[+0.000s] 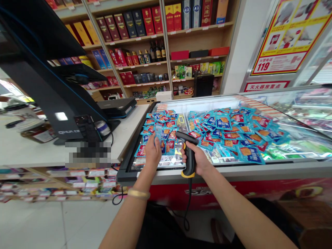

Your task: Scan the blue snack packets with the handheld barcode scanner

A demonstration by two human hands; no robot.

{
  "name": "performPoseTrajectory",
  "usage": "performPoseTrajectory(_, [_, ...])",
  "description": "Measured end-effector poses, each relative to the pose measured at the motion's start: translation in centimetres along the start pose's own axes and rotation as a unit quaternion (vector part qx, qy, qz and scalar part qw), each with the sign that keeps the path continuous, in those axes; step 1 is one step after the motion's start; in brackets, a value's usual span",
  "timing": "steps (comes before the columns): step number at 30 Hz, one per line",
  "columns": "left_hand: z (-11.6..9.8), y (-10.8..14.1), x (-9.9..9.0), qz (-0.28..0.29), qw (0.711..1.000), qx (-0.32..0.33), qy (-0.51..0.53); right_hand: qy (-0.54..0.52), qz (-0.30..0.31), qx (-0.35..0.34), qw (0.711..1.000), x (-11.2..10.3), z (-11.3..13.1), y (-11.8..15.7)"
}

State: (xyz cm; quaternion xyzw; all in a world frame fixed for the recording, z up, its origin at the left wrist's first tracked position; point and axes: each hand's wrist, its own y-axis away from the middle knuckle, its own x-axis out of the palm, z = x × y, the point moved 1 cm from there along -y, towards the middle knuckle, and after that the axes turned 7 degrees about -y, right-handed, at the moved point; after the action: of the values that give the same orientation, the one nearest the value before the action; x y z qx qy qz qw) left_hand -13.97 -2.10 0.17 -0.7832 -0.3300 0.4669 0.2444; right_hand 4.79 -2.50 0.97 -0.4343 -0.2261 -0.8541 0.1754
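Left hand (pixel 153 151): pinches a small blue packet (pixel 158 134), upright. Right hand (pixel 195 158), well apart: clamped on a black-and-yellow corded barcode scanner (pixel 189 159). Both over a glass-topped chest freezer (pixel 259 166) heaped with blue snack packets (pixel 223 128). At 10 o'clock: checkout counter (pixel 38 152), black till display (pixel 49 86). At 12 o'clock: shelves of boxed liquor (pixel 135 45).

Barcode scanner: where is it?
In the head view, the black and yellow barcode scanner sits in the right hand, over the chest freezer's front edge, beside the left hand holding a blue packet.
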Motion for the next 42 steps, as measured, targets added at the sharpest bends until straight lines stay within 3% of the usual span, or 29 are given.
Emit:
performPoseTrajectory(4, [-0.3,0.3,0.1,0.098,0.995,-0.016,0.001,0.003,0.007,-0.004,1.000,-0.1,-0.1,0.1])
performPoseTrajectory(10, [-0.6,0.3,0.2,0.117,0.991,0.002,-0.064,0.014,0.030,-0.008,0.999,-0.1,-0.2,0.3])
performPoseTrajectory(16, [-0.9,0.3,0.2,0.134,0.989,0.017,-0.060,0.029,0.044,-0.013,0.999,0.1,-0.2,0.5])
performPoseTrajectory(29, [-0.8,0.5,0.4,0.137,0.988,0.029,-0.062,0.064,0.051,-0.027,0.996,0.1,-0.3,0.5])
performPoseTrajectory(35, [-0.8,0.2,0.0,0.134,0.988,0.044,-0.059,0.026,0.038,-0.025,0.999,0.1,-0.2,0.4])
performPoseTrajectory(39, [-2.5,-0.4,-0.4,0.089,0.990,0.104,-0.023,-0.019,0.021,-0.040,0.999,-0.9,1.6,0.9])
performPoseTrajectory(42, [-5.2,-0.9,0.4,0.078,0.988,0.130,-0.010,-0.037,0.002,-0.075,0.996,-2.3,4.5,1.9])
